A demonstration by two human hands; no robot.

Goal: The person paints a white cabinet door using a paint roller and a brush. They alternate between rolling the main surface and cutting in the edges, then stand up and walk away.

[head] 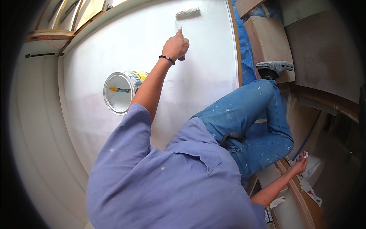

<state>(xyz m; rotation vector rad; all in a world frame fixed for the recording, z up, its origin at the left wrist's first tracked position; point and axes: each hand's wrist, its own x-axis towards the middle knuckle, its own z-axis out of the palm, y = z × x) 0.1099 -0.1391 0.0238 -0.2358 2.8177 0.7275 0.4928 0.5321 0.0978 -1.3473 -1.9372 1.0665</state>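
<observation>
My left hand (175, 45), with a dark beaded bracelet at the wrist, grips the handle of a paint roller (188, 13). The roller's white, nappy cover rests on a white-painted panel (137, 45), which looks wet and glossy around it. Beside my left forearm stands an open paint can (106, 94) with a yellow and dark label. A paintbrush (119, 90) with a yellow part shows inside the can. My right hand (300, 166) hangs out to the right, fingers partly curled. White shows at its fingertips; whether paint or a small object cannot be told.
Wood trim (238, 48) edges the panel on the right, with blue sheeting (246, 60) beyond. My shoe (276, 66) is against a wooden box (270, 43). Wooden framing (54, 34) with a red wire stands upper left. A small can (268, 215) sits lower right, near wooden rails.
</observation>
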